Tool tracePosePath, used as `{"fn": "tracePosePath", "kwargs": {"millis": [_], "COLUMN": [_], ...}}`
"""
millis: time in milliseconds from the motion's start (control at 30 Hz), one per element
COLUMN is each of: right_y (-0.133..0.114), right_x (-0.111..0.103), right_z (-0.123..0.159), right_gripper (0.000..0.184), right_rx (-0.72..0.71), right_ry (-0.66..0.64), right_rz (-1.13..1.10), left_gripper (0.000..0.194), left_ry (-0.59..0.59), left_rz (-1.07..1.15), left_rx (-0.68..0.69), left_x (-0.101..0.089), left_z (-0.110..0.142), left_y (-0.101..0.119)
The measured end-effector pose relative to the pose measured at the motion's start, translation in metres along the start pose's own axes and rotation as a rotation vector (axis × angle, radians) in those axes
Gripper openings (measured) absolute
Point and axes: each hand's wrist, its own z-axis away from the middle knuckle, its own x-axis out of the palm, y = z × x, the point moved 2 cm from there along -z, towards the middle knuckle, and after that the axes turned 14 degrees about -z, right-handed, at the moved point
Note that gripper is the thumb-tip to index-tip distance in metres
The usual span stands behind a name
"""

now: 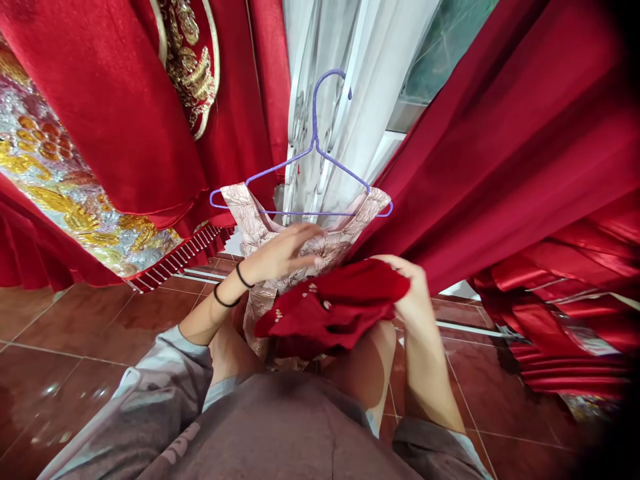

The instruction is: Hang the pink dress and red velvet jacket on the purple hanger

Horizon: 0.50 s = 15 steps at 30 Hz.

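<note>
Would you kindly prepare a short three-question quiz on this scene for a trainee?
1. Which hand grips the red cloth?
A) left
B) right
C) neither

2. True or false: both shoulder straps of the patterned pink garment are on the purple hanger.

3. Fill in the blank: two dark bands circle the wrist of the ____ hand.

Key:
1. B: the right hand has its fingers closed on the cloth's edge.
2. True: one strap sits towards each end of the hanger.
3. Left: the bands are on the wrist of the left hand.
</note>
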Motion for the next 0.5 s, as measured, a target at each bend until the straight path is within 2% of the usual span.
{"fn": "tracePosePath", "kwargs": {"millis": [100,200,267,333,400,433,500], "right_y": [-0.020,-0.023,-0.014,-0.001,0.010,0.015,0.019], "right_x": [-0.047,-0.084,-0.107,-0.126,-0.134,-0.130,-0.109], "right_z": [0.001,0.000,-0.006,-0.016,-0.031,-0.041,-0.063], "right_gripper": [0.040,0.057,0.051,0.033,0.019,0.017,0.015], "right_rx": [-0.003,0.007,0.022,0.009,0.010,0.031,0.048], "right_ry": [0.172,0.180,0.136,0.165,0.236,0.235,0.165], "right_rz": [0.015,0.085,0.189,0.294,0.338,0.345,0.369], "left_gripper": [0.043,0.037,0.032,0.031,0.033,0.034,0.033], "left_ry": [0.090,0.046,0.019,0.040,0.076,0.088,0.100], "left_rz": [-0.274,-0.412,-0.407,-0.364,-0.325,-0.311,-0.274], "left_rx": [-0.215,-0.362,-0.380,-0.348,-0.304,-0.285,-0.258], "left_x": [0.015,0.031,0.031,0.023,0.010,0.003,-0.010], "left_z": [-0.022,-0.030,-0.025,-0.014,-0.001,0.005,0.016], "left_y": [-0.030,-0.043,-0.041,-0.032,-0.020,-0.013,-0.002]}}
